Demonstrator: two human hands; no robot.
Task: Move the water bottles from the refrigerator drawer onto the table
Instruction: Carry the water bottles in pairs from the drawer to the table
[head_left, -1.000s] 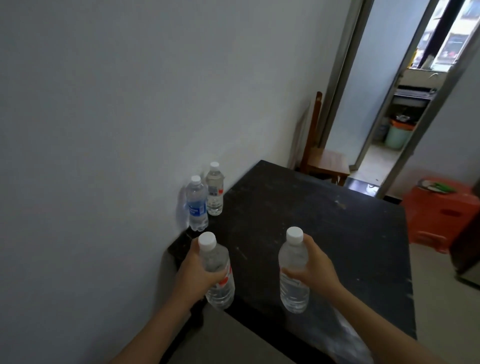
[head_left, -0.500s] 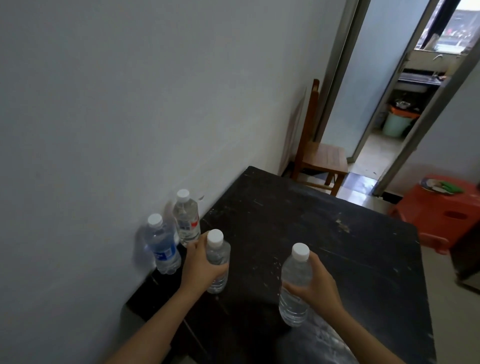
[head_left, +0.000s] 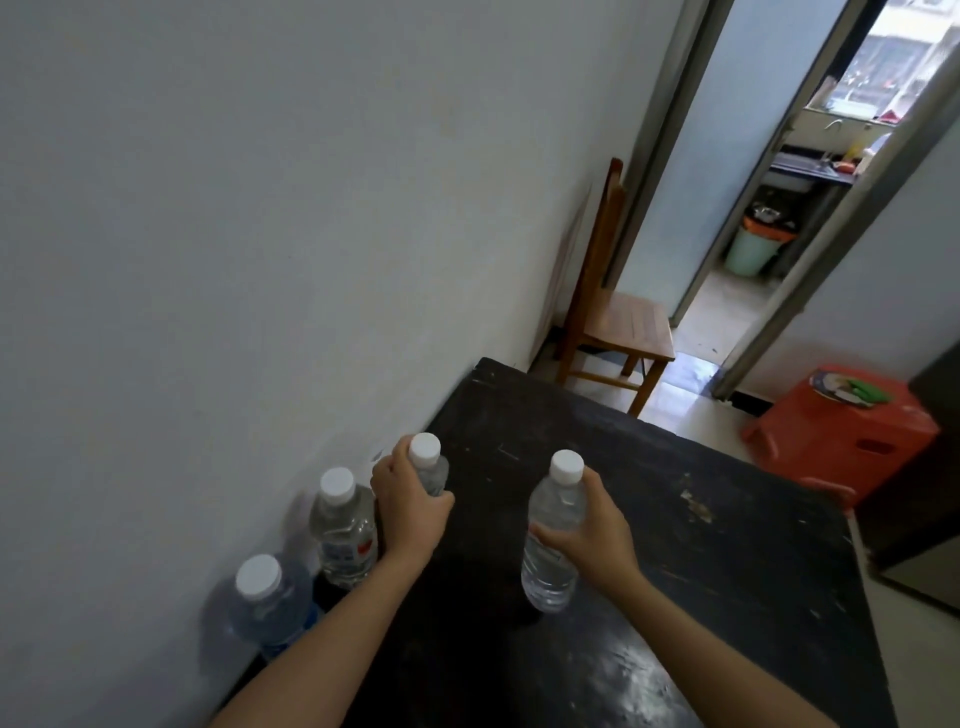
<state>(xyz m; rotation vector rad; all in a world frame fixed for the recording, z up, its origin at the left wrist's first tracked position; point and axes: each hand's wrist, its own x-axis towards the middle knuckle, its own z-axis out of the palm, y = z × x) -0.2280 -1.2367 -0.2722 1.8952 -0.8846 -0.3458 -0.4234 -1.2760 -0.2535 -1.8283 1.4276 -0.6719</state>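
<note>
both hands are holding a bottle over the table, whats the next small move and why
Probably set the bottle in the left hand down and release it: it is lined up beside the red-label bottle and blue-label bottle standing along the wall.

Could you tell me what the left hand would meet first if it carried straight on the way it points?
Probably nothing soon: the left hand, gripping a bottle, faces bare table; beyond its far edge stands the chair, though depth is unclear.
</note>
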